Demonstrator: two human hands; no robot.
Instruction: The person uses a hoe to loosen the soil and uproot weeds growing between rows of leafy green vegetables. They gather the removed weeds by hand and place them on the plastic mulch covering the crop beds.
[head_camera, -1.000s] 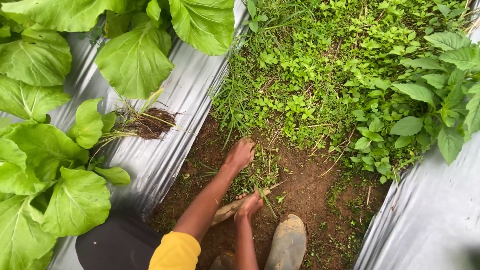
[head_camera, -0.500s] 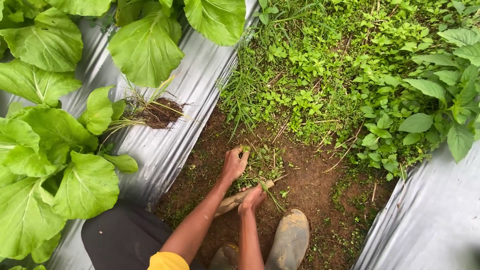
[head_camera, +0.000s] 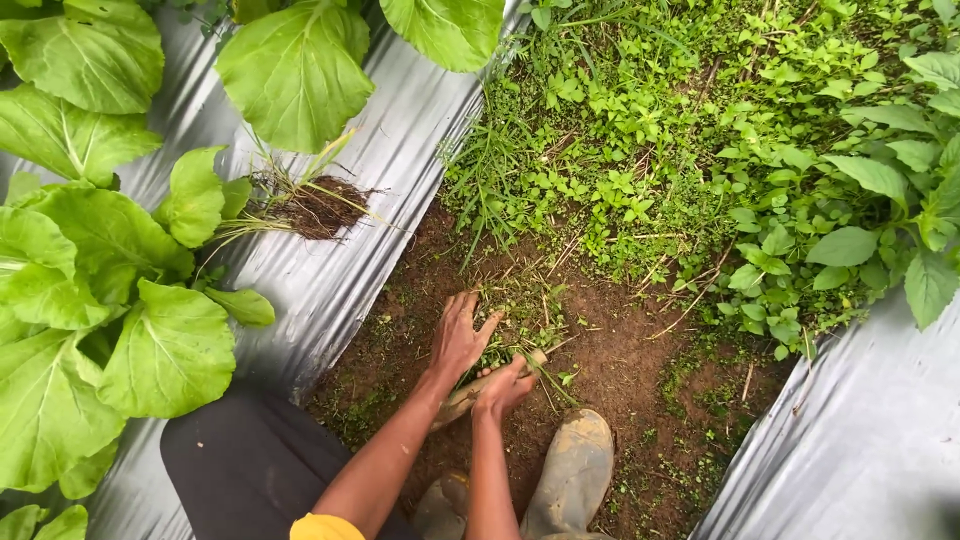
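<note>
The left hand (head_camera: 461, 335) presses flat on loose cut green weeds (head_camera: 512, 320), the right hand (head_camera: 503, 388) clamps a short wooden tool handle (head_camera: 470, 392), bare brown soil (head_camera: 610, 350) near them, thick weed carpet (head_camera: 640, 150) remaining at twelve o'clock.

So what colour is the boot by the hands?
The boot is a muddy, pale grey-brown, caked with dirt. It shows best in the head view.
</note>
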